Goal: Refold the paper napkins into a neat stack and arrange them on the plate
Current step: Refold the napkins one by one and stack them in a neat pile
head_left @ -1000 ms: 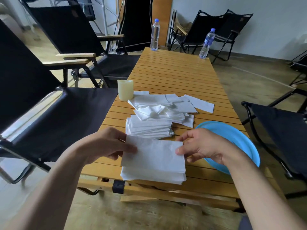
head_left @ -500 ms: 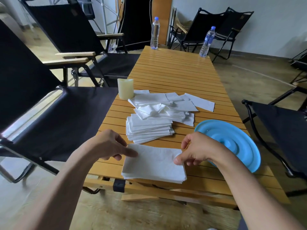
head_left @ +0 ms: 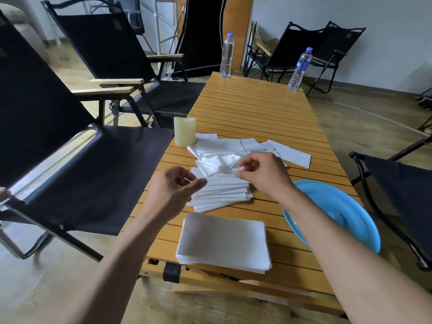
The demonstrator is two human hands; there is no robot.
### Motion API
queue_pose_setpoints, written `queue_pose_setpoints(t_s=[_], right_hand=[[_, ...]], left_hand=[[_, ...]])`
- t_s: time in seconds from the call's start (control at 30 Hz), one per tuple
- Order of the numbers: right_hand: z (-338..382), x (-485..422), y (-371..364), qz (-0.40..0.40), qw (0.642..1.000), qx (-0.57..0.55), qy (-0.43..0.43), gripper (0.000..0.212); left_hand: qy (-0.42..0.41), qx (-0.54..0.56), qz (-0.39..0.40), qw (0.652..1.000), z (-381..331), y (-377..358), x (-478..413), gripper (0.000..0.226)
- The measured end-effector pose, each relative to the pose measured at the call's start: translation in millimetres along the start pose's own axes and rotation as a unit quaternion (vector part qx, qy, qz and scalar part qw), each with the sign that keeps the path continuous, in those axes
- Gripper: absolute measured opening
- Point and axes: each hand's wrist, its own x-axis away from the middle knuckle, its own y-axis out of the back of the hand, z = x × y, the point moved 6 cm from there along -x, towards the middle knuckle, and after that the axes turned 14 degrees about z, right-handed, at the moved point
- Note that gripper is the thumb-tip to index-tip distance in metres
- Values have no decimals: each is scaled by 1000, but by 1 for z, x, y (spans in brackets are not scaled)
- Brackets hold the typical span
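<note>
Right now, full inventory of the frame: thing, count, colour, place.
neat napkin stack: 1, white, near table edge
loose napkin pile: 1, white, behind the neat stack
unfolded napkins: several, white, mid-table
plate: 1, blue, right table edge, no napkins on it
candle: 1, cream, left edge
water bottles: 2, clear with blue caps, far end
table: 1, slatted wood
folding chairs: several, black, around the table
left hand: open, over loose pile
right hand: fingers at unfolded napkins, grip unclear
</note>
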Motion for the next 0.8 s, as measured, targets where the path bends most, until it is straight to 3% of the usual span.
queue_pose_setpoints(t_s=[0.27, 0.47, 0.57, 0.7, 0.8], right_hand=[[11, -70, -65, 31, 984, 169, 54, 28], [25, -62, -30, -87, 990, 70, 85, 14], [24, -54, -15, -34, 996, 16, 77, 9], [10, -38, -17, 61, 995, 71, 19, 12], [3, -24, -18, 82, 996, 15, 20, 11]], left_hand=[[5, 45, -22, 999, 8, -3, -11, 14], [4, 55, -45, 997, 5, 2, -12, 15], [15, 61, -46, 997, 5, 3, -10, 16], [17, 52, -42, 998, 4, 6, -2, 18], [25, 45, -46, 998, 5, 11, 5, 22]])
